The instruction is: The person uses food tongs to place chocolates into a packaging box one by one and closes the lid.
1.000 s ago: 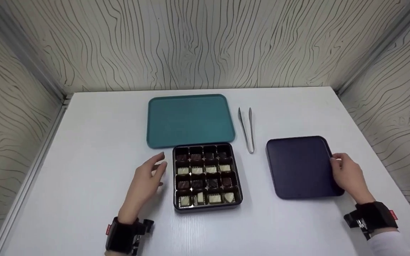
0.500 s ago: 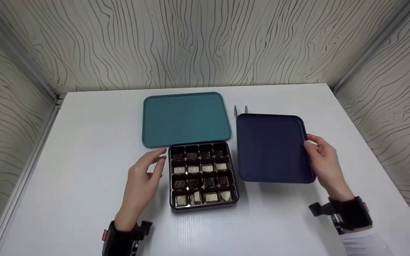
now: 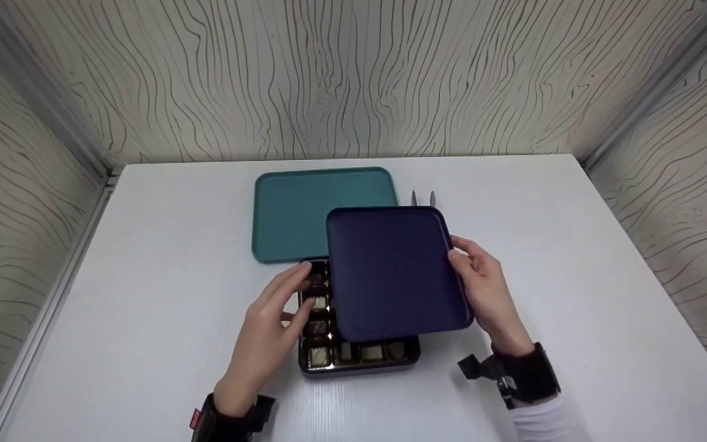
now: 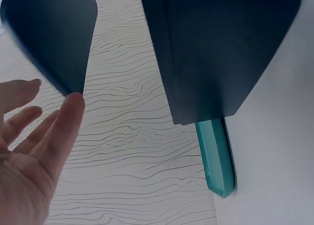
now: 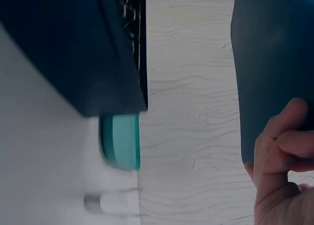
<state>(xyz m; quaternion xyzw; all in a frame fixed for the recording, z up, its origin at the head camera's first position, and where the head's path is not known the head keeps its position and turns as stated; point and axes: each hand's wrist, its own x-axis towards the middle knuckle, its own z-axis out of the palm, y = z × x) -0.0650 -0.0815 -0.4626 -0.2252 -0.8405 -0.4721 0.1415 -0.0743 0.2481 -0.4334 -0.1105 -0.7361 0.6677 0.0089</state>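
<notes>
My right hand (image 3: 490, 291) pinches the right edge of a dark navy square lid (image 3: 397, 273), thumb on top. The lid is raised and slightly tilted above a dark box of chocolates (image 3: 366, 370), covering most of it in the head view. Light and dark chocolates (image 3: 318, 356) show in the left column and front row compartments. My left hand (image 3: 267, 334) is by the box's left side with fingers loosely bent, holding nothing. In the left wrist view one fingertip (image 4: 73, 103) meets the lid's corner in the picture; whether it touches, I cannot tell.
Behind the box lies a teal tray (image 3: 292, 215), partly hidden by the lid. The tips of metal tongs (image 3: 432, 198) stick out past the lid's far edge. A patterned wall (image 3: 329, 80) stands behind the white table (image 3: 163, 245).
My right hand has lifted the lid off the table at the right and carried it left over the box and tongs. My left hand has shifted slightly toward the box's left edge.
</notes>
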